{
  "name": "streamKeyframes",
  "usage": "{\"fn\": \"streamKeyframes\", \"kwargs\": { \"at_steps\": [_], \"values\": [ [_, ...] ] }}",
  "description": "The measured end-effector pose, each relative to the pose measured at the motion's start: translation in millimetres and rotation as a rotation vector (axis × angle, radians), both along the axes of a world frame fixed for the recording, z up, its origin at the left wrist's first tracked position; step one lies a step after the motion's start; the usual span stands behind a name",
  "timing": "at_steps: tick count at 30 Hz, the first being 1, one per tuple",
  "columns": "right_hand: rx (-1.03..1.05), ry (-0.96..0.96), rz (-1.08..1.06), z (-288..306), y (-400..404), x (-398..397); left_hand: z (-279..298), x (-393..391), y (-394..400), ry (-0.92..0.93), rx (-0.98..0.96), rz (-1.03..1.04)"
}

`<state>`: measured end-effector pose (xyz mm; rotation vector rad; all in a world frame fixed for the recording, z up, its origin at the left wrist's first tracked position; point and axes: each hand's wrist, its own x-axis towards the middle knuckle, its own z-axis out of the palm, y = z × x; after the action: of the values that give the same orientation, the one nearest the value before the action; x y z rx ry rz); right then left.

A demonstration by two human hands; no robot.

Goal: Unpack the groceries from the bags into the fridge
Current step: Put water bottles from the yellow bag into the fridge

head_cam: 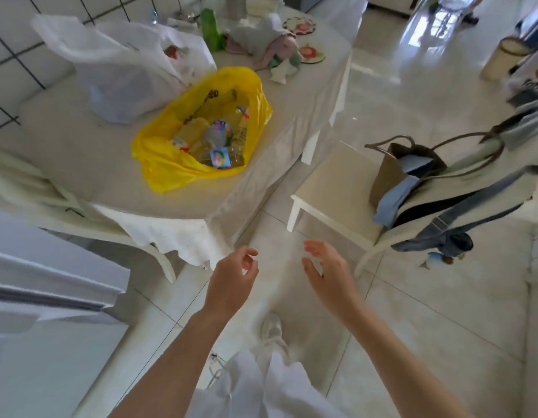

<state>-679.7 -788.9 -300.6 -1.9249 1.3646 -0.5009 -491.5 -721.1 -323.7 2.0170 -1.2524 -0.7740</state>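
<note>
Left hand: the left hand (231, 274) hangs over the floor, fingers loosely curled, grasping nothing.
Right hand: the right hand (328, 271) is beside it, a gap between them, fingers relaxed and slightly bent, released and holding nothing.
Yellow bag: a thin, glossy yellow plastic bag (159, 164) lies crumpled on the counter (81, 158), its mouth wide open towards the camera.
Bottles: several clear plastic bottles (215, 137) with colourful labels lie jumbled inside the yellow bag; their contents look pale yellow, though blur hides detail.
White bag: a translucent white plastic bag (117, 67) stands puffed and wrinkled behind the yellow one, just beside it; something red shows faintly through its upper part.
Counter: covered in a smooth pale cloth that drapes over the near edge in soft folds, with a scalloped white layer hanging below.
Fridge: the flat white panels of the fridge (44, 321) fill the lower left corner, well apart from both bags.
Chair: a cream chair (331, 191) with a squarish padded seat stands right of the counter, carrying a brown handbag (391, 173) with blue fabric spilling out.
Floor: glossy pale tiles (427, 312) with thin grout lines.
</note>
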Motion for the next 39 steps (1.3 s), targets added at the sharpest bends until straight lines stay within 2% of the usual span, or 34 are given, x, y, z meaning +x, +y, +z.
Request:
{"fn": "streamKeyframes", "kwargs": {
  "at_steps": [12, 21, 28, 32, 39],
  "values": [
    [0.005, 0.0, 0.199, -8.6, -155.7, 76.8, -3.3, 69.2, -132.5, -0.092, -0.011, 0.142],
    [0.03, 0.005, 0.437, -21.3, -268.6, 146.1, -7.6, 114.0, -212.1, -0.084, 0.003, 0.391],
    [0.019, 0.065, 0.682, -18.8, -368.3, 200.6, -8.6, 143.1, -268.4, -0.13, 0.112, 0.573],
    [0.027, 0.076, 0.772, -20.2, -405.7, 228.4, -15.0, 160.0, -280.8, -0.278, 0.243, 0.516],
    [-0.004, 0.253, 0.936, -32.0, -438.2, 274.8, -19.1, 182.1, -285.8, -0.359, 0.438, 0.347]
  ]
}}
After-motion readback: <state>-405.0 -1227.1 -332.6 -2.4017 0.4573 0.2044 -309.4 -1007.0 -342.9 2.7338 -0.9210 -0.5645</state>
